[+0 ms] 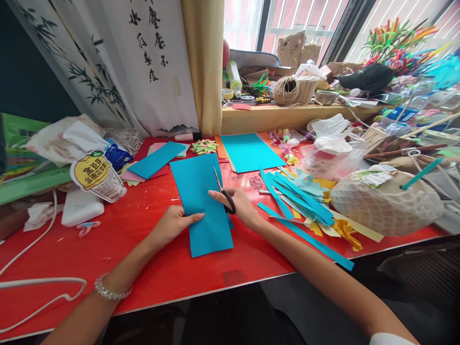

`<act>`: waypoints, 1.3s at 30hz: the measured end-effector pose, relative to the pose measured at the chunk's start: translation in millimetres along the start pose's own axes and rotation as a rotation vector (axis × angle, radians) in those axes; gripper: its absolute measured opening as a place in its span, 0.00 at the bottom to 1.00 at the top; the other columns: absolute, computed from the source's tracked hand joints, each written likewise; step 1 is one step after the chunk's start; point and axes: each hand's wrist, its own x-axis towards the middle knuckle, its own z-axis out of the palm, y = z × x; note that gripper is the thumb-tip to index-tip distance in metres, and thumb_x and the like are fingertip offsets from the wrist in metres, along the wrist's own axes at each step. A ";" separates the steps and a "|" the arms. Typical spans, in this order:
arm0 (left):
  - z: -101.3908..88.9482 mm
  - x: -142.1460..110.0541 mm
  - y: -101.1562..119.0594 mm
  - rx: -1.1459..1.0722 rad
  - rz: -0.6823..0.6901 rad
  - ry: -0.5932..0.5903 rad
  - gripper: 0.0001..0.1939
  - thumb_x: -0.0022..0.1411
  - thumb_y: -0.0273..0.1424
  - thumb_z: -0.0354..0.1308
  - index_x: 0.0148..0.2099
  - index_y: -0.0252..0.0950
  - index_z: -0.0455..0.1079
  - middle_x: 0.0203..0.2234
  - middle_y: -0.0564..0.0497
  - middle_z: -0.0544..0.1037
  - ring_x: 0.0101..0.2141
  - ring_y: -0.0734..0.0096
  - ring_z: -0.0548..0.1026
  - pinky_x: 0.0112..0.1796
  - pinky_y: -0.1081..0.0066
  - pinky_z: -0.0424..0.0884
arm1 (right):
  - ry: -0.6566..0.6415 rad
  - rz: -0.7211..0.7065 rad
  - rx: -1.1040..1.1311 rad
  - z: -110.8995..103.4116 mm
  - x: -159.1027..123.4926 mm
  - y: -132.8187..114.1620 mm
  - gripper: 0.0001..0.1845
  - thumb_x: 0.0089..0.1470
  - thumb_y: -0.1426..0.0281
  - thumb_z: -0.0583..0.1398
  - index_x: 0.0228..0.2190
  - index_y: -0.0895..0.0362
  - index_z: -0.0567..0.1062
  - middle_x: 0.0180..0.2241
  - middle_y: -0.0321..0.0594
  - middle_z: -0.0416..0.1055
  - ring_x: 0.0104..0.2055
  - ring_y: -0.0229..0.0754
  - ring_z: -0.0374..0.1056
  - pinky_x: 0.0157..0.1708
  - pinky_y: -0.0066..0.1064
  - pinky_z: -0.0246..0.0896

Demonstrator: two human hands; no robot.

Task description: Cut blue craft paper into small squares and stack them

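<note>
A blue sheet of paper [197, 187] is held up over the red table by my left hand [179, 220], whose thumb lies flat across its front while the other fingers are behind it. My right hand [240, 206] grips a pair of scissors [230, 201] with black handles, and the metal blades point up in front of the sheet. Part of another blue piece shows behind the sheet's right edge. To the right lies a heap of blue paper strips [302, 196], mixed with yellow and pale scraps.
Blue sheets [251, 151] lie on orange paper at the back. A folded blue piece [158, 160] rests on coloured papers to the left, near a green paper flower [204, 146]. A net-wrapped coconut [384, 201] with a straw stands right; a white cable [43, 282] crosses the left side.
</note>
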 end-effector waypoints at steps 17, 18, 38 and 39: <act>6.5 -3.1 2.5 0.104 0.032 0.003 0.14 0.44 0.41 0.62 0.31 0.37 0.75 0.24 0.48 0.78 0.31 0.53 0.76 0.26 0.64 0.71 | 0.039 -0.007 0.006 -1.9 1.1 -0.8 0.26 0.43 0.48 0.57 0.17 0.56 0.56 0.18 0.30 0.48 0.19 0.30 0.46 0.17 0.25 0.38; 6.7 -3.2 2.6 0.112 0.036 0.003 0.14 0.44 0.41 0.62 0.31 0.37 0.75 0.24 0.48 0.78 0.31 0.54 0.76 0.26 0.64 0.71 | 0.040 -0.010 0.003 -2.2 1.1 -1.0 0.26 0.43 0.48 0.57 0.17 0.56 0.56 0.18 0.30 0.48 0.20 0.30 0.45 0.17 0.25 0.38; 10.5 -6.5 4.2 0.180 0.053 -0.054 0.14 0.48 0.42 0.59 0.21 0.38 0.70 0.19 0.52 0.74 0.21 0.66 0.71 0.23 0.68 0.66 | 0.093 -0.003 0.023 -8.0 5.0 -4.1 0.28 0.41 0.47 0.58 0.16 0.56 0.54 0.17 0.29 0.45 0.18 0.29 0.44 0.17 0.25 0.38; 10.6 -6.5 3.6 0.190 0.051 -0.056 0.14 0.48 0.42 0.59 0.20 0.37 0.69 0.19 0.52 0.74 0.20 0.67 0.70 0.21 0.69 0.65 | 0.093 0.007 0.032 -7.9 5.3 -3.6 0.28 0.40 0.47 0.58 0.16 0.56 0.54 0.17 0.28 0.46 0.18 0.29 0.44 0.17 0.25 0.37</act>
